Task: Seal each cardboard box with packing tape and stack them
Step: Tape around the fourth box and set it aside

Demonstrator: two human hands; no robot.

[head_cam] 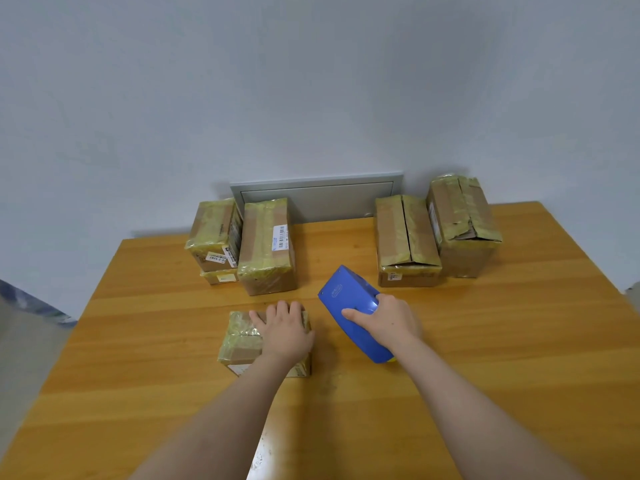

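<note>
While the left hand (pixel 285 332) lies flat on top of a small cardboard box (pixel 242 341), fingers side by side and reaching its far edge, the right hand (pixel 384 323) grips a blue tape dispenser (pixel 349 296), thumb laid along the smooth plastic shell and fingers wrapped over the far side. This small box sits near the middle of the table (pixel 485 341), slightly toward the left edge, its brown board wrapped in glossy, wrinkled yellowish tape. Just to its right, the dispenser is a rounded oblong whose long axis runs diagonally, the free end pointing toward the far left corner and the near end showing a bit of yellow. Honey-coloured wood with streaked grain forms the tabletop. Toward the far left stand a tall taped box (pixel 266 244) with a barcode label, and beside it a labelled box (pixel 213 230) stacked on a flatter box (pixel 220 277). Toward the far right, an open-seamed box (pixel 405 233) touches a torn-flapped box (pixel 460 220), both with tape-edged flaps not lying closed. Between the two groups a grey metal panel (pixel 318 199) is set in the pale wall behind the far edge.
</note>
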